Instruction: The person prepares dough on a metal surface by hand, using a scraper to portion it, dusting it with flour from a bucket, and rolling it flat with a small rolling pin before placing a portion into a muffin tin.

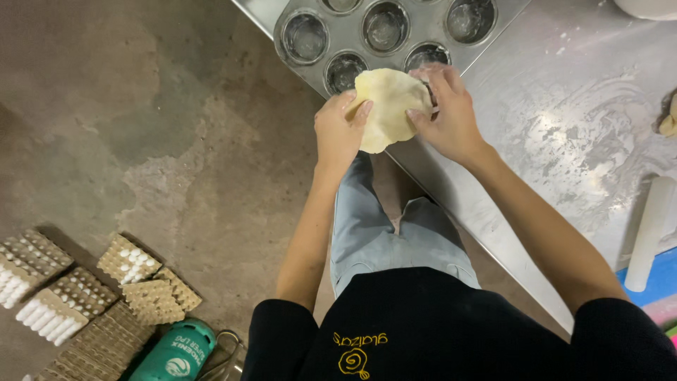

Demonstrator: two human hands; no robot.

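- Nearest to us on the floor at the lower left we see stacked cardboard egg trays point(84, 296), some with white eggs in them, and a green gas cylinder point(176, 353) lying beside them.
- On the right, near the edge of the floured steel table point(564, 141), a white rolling pin point(649, 233) lies untouched.
- Our left hand point(340, 130) is curled around the left edge of the dough round point(386, 107), fingers on top and thumb beneath, pinching it lightly.
- Our right hand point(448, 113) grips the right edge the same way, fingers partly closed over the rim of the dough.
- We hold the dough already rolled flat and thin, above the table's edge, just over the near side of the muffin tin point(381, 35).
- In the tin, every cup that we can see is still empty and looks greased; we judge that rolling is done for this piece, while lining the cups is not yet begun.
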